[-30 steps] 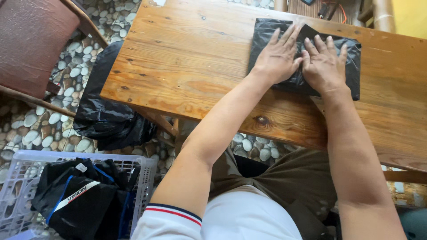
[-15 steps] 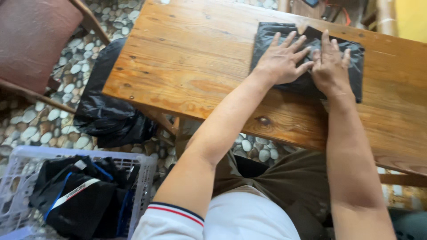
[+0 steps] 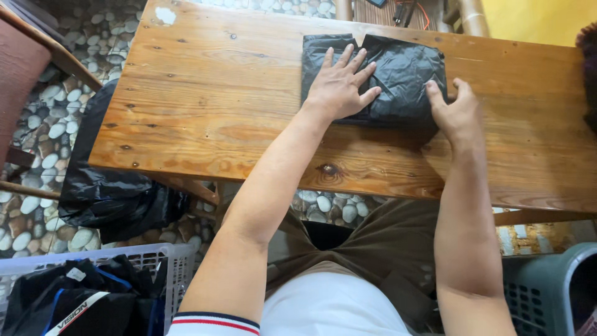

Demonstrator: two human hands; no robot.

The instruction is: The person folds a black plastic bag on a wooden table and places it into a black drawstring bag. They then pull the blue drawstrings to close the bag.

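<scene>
A folded black garment [image 3: 404, 74] lies flat on the wooden table [image 3: 211, 93], toward its far middle. My left hand [image 3: 339, 87] presses flat on the garment's left half, fingers spread. My right hand [image 3: 457, 112] sits at the garment's lower right corner, thumb on the fabric and fingers curled along its right edge. Whether it pinches the cloth is unclear.
A white laundry basket [image 3: 155, 261] holding dark clothes stands at lower left. A black plastic bag [image 3: 106, 193] lies on the pebble floor under the table's left end. A chair [image 3: 25, 68] is at far left, a grey basket [image 3: 547, 286] at lower right.
My right hand slid from the top of the garment to its lower right corner. My left hand stayed flat on the left half. The view shifted slightly.
</scene>
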